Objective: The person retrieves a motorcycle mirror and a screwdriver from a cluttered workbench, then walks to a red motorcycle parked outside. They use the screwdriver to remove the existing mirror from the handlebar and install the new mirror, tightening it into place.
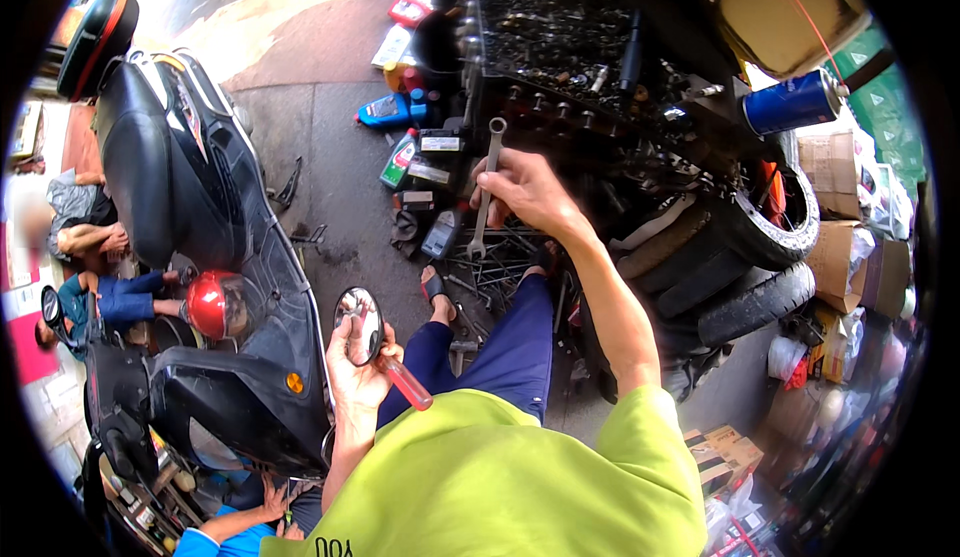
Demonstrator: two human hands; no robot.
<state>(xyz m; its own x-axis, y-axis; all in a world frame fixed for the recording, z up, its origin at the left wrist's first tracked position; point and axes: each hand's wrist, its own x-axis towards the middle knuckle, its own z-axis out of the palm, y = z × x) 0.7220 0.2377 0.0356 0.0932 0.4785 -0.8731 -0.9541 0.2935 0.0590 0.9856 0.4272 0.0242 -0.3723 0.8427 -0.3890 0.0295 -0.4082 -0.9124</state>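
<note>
My right hand (525,192) is closed around a long silver combination wrench (481,225), held upright in view, ring end upward, in front of a dark greasy bench (540,27) crowded with tools and small parts. Lower and to the left, my left hand (350,362) grips a round black-backed mirror (358,320) together with a tool with a translucent red handle (410,385), likely a screwdriver. Beneath the wrench, more tools and metal pieces (485,277) lie piled by my sandalled feet.
A black scooter (160,162) with a red helmet (210,302) stands left; two people (80,217) sit beyond it, another's hands (275,502) work below. Fluid bottles (385,112) line the floor. Right are tyres (750,312), a blue spray can (785,105) and cardboard boxes (835,262).
</note>
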